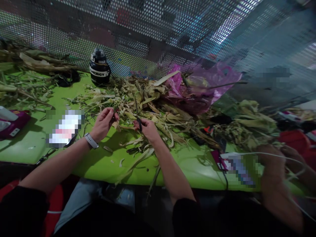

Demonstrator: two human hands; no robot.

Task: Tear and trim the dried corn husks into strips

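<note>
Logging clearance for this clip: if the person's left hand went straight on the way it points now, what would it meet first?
Most likely the heap of dry husks, which lies ahead of the left hand; how much gap there is between them is unclear from this single view.

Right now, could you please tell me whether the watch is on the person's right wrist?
No, the watch sits on the wrist of the left hand, while the wrist of the right hand is bare.

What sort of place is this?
Probably a shared workspace, perhaps a craft workshop or market stall: withered leaves lie heaped on a long green table against a perforated screen, with another person's arm at the right.
</note>
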